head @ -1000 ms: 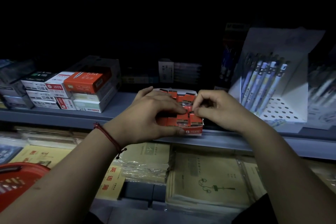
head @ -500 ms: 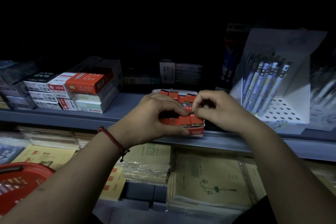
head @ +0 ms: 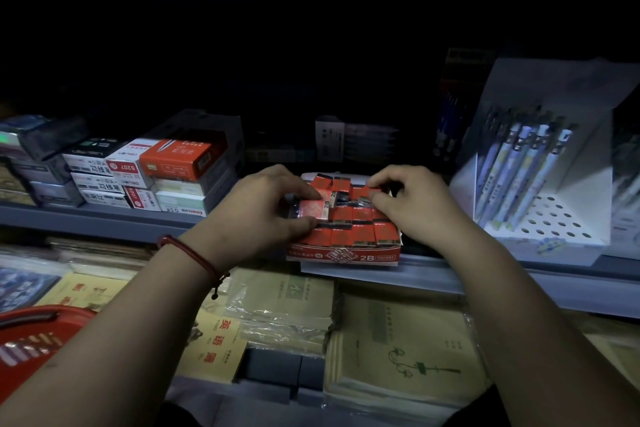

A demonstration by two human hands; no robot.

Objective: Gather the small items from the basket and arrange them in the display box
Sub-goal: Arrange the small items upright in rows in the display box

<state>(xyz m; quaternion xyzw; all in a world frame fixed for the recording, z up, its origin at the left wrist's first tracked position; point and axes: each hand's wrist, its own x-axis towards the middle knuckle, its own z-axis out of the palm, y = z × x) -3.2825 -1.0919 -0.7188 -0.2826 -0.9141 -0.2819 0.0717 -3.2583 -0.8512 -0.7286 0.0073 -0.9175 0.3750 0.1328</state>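
Eraser (head: 313, 209) pinched in left hand (head: 263, 215) grip; right hand (head: 414, 210) pinches second eraser (head: 365, 192).

Head-worn view, forward and down, close to the shelf (head: 104, 218)

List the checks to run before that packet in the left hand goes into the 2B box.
1. Left hand grips the loose packet between thumb and fingers: ok.
2. Right hand pinches a back-row packet: ok.
3. Free slot for the loose packet: cannot tell, the hands hide the left side.
4. Front row upright and tight: ok.
5. Display box fully on the shelf: cannot tell, it sits at the front edge.
6. Basket close by, lower left: ok.
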